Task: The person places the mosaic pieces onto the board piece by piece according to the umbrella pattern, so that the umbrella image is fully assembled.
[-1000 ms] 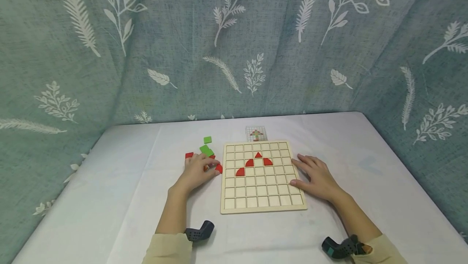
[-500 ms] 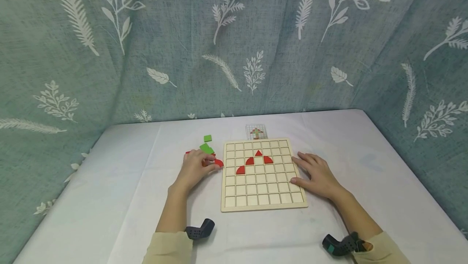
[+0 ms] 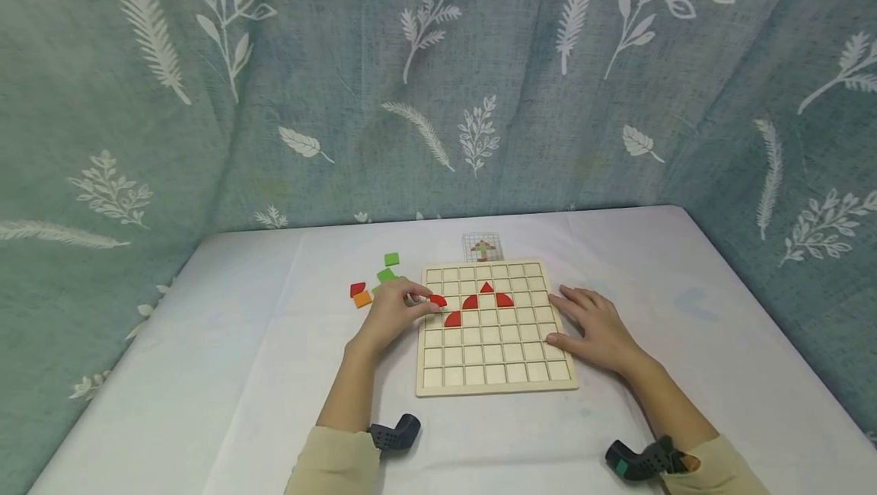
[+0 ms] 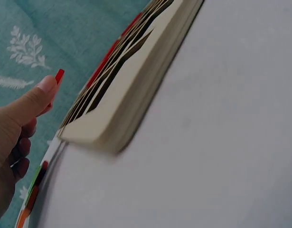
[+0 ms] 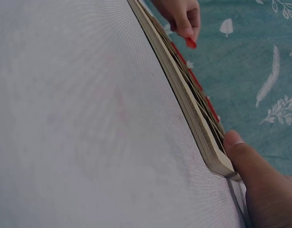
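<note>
White cloth (image 3: 240, 365) covers a table before a teal curtain (image 3: 342, 122) printed with pale leaves and sprigs. The left hand (image 3: 392, 311) pinches a red curved-edged tile (image 3: 438, 301) between thumb and fingers, raised above the left part of a wooden grid board (image 3: 497, 390). The right hand (image 3: 597, 333) lies with fingers extended and parted at the board's right edge, its thumb on the rim. In the grid sit a red triangular tile (image 3: 486, 288) and, nearer the person, three red quarter-circle tiles (image 3: 470, 302). Left of the board lie green tiles (image 3: 391, 259), an orange tile (image 3: 362, 299) and a red loose tile (image 3: 357, 289). A gridded pattern card (image 3: 483, 247) lies just beyond the far edge.
</note>
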